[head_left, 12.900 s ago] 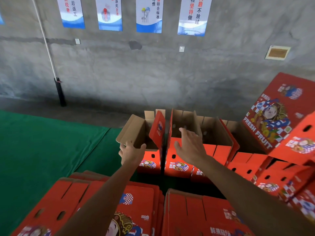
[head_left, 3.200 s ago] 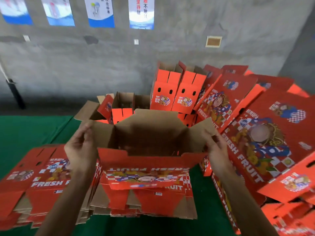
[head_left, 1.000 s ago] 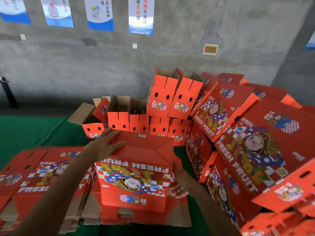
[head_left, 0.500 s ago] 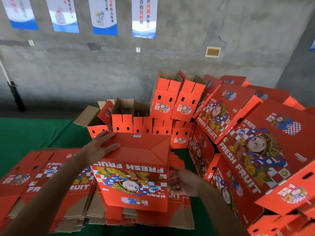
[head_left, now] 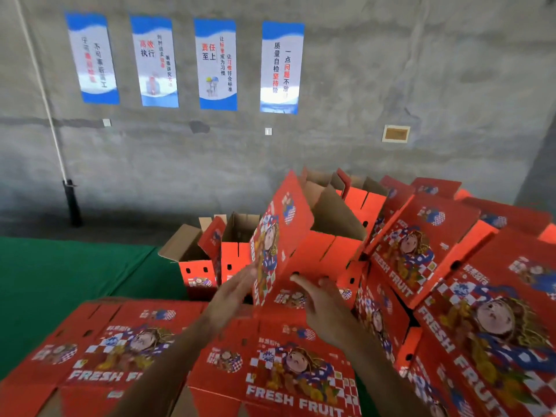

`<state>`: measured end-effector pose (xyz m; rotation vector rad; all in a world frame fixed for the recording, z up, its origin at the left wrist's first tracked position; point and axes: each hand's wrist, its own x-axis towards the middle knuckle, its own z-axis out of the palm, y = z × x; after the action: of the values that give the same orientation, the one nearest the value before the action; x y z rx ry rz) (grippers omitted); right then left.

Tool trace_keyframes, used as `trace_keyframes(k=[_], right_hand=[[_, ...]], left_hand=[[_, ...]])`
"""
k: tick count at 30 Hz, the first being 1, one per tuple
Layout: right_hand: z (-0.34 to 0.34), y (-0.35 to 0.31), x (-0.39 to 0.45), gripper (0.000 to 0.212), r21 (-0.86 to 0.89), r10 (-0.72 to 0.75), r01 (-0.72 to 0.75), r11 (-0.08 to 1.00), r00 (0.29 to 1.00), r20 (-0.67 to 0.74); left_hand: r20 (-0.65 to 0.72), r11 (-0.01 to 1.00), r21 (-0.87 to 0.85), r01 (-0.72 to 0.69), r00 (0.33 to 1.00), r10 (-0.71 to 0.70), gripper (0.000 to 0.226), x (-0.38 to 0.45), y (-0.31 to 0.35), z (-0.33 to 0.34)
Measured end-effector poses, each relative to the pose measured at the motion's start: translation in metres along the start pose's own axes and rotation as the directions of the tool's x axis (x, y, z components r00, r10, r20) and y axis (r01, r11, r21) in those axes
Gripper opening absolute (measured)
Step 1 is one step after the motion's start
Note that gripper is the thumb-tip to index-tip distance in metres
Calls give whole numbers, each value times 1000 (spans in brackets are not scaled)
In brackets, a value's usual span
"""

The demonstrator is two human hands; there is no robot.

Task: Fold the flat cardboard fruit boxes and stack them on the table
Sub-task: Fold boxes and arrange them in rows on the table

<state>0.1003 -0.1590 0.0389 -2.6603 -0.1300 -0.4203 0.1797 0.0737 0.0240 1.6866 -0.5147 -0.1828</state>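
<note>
The grey concrete wall (head_left: 361,85) fills the far side, and on it hang four blue and white posters (head_left: 218,64) with Chinese writing; on the right one I can read "质量自检" and "问题", the others are too blurred to be sure. Below it, the desk with the green cover (head_left: 60,275) carries everything. On the right a big heap of folded boxes (head_left: 436,251) leans together, each printed with a cartoon face and the words "FRESH FRUIT". Behind the hands a short row of open boxes (head_left: 210,257) stands with the flaps up. In front, two piles of flat cardboard boxes (head_left: 126,350) lie side by side, with the same "FRESH FRUIT" print. So, as I judge it, many boxes are made already, but a good number of flat ones is left to fold. The newly folded box (head_left: 288,245) is tilted in the air above the row of open boxes, just beside the heap. The left hand (head_left: 231,296) lies flat against its printed side with straight fingers (head_left: 251,273), and the right hand (head_left: 325,308) supports its orange side from below, fingers also straight and a little apart. It seems that this box is on its way to the stack.
</note>
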Motion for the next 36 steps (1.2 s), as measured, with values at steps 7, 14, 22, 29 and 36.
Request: trace_keyframes(k=[7, 14, 22, 29, 36], right_hand=[[10, -16, 66, 53, -38, -62, 60, 998, 996, -63], [23, -13, 175, 64, 1, -131, 132, 991, 986, -98], [62, 21, 289, 46, 36, -174, 189, 981, 951, -256], [98, 78, 311, 38, 168, -67, 92, 981, 987, -149], [90, 90, 288, 37, 215, -9, 40, 976, 989, -145]], left_hand=[[-60, 984, -112, -138, 989, 132, 65, 55, 0, 24], [-177, 979, -71, -190, 968, 175, 55, 154, 0, -32], [-165, 970, 57, -238, 956, 244, 56, 303, -28, -76], [-96, 967, 127, -220, 968, 233, 50, 338, -85, -64], [-69, 942, 231, -241, 962, 263, 51, 309, -82, -62]])
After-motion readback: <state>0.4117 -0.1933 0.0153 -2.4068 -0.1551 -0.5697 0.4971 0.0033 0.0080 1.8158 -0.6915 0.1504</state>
